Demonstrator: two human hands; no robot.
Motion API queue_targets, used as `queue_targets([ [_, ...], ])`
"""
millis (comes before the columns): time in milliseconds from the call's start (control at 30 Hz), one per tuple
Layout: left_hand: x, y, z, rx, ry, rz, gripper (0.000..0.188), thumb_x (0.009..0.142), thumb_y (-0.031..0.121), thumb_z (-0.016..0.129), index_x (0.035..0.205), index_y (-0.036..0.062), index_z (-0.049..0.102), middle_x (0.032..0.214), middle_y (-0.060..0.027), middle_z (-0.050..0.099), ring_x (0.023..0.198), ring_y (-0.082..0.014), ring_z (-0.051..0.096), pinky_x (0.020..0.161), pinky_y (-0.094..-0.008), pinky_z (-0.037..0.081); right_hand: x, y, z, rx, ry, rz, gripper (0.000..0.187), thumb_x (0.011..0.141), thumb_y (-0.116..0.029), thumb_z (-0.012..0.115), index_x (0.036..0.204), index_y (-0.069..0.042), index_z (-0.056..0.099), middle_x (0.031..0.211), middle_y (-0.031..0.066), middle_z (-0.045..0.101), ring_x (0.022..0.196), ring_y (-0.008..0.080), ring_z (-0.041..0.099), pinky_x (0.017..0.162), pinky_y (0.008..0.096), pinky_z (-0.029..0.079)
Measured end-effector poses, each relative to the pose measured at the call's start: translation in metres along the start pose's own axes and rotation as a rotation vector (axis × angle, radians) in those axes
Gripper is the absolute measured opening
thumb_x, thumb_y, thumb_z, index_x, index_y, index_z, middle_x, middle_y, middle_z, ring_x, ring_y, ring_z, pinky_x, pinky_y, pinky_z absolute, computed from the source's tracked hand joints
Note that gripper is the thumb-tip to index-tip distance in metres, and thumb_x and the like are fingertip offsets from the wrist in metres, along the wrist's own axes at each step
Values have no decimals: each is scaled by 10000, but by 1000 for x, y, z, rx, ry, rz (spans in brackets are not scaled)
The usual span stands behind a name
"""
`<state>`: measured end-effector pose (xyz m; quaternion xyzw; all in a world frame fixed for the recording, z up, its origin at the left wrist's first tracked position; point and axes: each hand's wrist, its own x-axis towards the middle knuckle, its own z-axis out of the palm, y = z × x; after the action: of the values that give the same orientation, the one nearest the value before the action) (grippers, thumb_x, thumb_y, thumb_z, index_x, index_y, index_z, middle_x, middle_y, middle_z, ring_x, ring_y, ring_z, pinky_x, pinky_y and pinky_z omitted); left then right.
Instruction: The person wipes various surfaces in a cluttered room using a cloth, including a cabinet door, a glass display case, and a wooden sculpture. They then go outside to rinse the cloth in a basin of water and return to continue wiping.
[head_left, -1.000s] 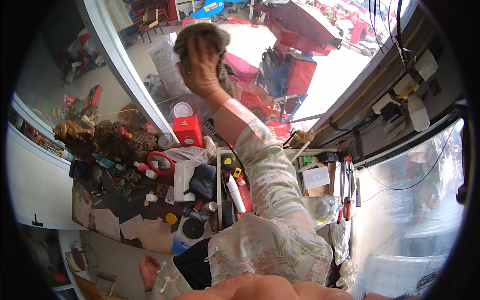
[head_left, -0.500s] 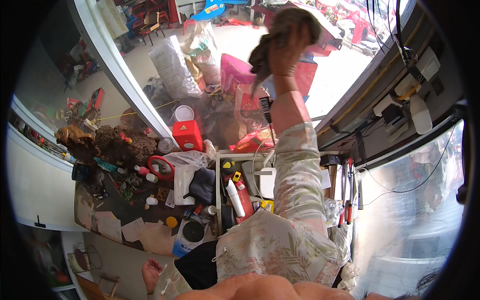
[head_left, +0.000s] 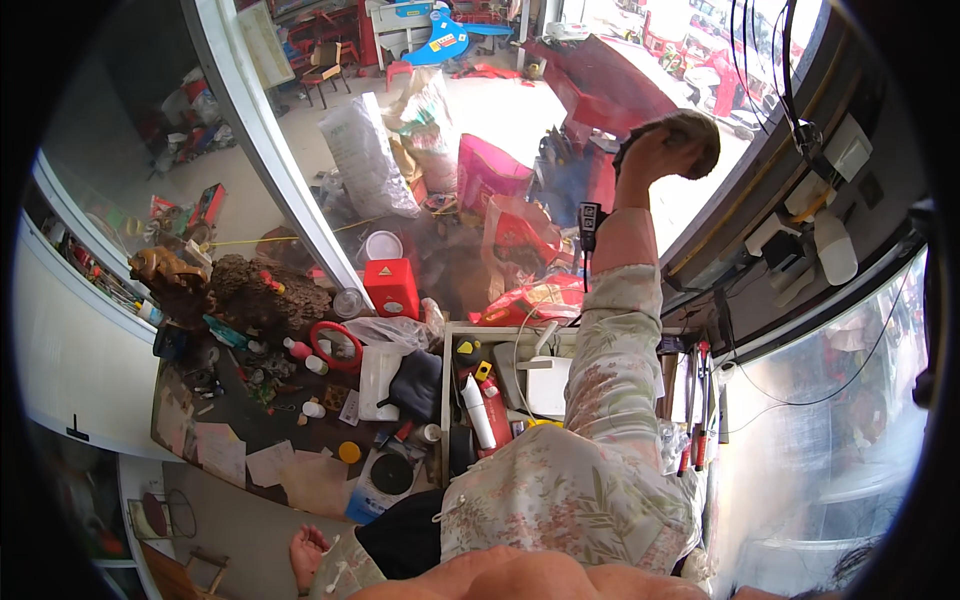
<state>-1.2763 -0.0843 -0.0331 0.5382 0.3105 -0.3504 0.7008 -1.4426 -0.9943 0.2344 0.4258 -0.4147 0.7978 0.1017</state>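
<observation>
My right arm reaches far out across the desk toward the large glass pane. At its end my right hand [head_left: 652,165] is closed on a crumpled dark grey-brown rag [head_left: 697,143], which bunches out around the fingers. The rag seems to be against the glass, though contact is hard to make out. At the lower left my left hand [head_left: 309,552] hangs beside the desk, with its fingers loosely curled and apart and nothing seen in it. A small black device on a cable [head_left: 590,228] is just left of my right wrist.
On the desk stand a red box [head_left: 391,288], a red-rimmed round mirror [head_left: 335,345], papers [head_left: 222,452] and small bottles. A white-framed tray [head_left: 447,400] holds a white canister [head_left: 478,412]. Beyond the glass are sacks [head_left: 368,160]. Cables [head_left: 790,80] and a white bulb [head_left: 835,250] are at right.
My right hand has swept right and lower with the rag. The whole view has shifted slightly. My left hand stays low beside the desk.
</observation>
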Motion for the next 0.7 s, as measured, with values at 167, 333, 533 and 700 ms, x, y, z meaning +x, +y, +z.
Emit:
queue_targets([
  [167,7,-10,-12,-13,1,28,148,917,269,561,954,135,611,880,1,636,803,-149,603,714,-356,498,-17,-154,42,98,-104,-273,698,793,-313,564,1408,-38,382,1452,234,346,1281,490,315,1037,620,245],
  [333,-5,-23,-22,-49,-78,75,277,906,354,631,899,79,599,851,-35,635,817,-185,624,746,-369,551,-83,-303,47,248,-464,-434,712,737,-304,666,1391,-136,440,1461,178,341,1275,470,302,1060,564,269],
  [533,-34,-41,-35,-100,2,105,210,909,303,603,886,95,581,823,-21,614,787,-168,611,707,-336,536,-190,-362,27,511,-682,-787,598,764,-249,645,1346,-214,510,1414,61,435,1272,336,374,1057,539,272],
  [700,-54,-54,-36,-140,70,168,157,912,260,579,875,108,565,799,-10,595,762,-155,600,675,-308,524,-180,-358,32,555,-716,-959,557,784,-260,624,1332,-235,525,1392,27,463,1275,272,405,1078,497,277],
])
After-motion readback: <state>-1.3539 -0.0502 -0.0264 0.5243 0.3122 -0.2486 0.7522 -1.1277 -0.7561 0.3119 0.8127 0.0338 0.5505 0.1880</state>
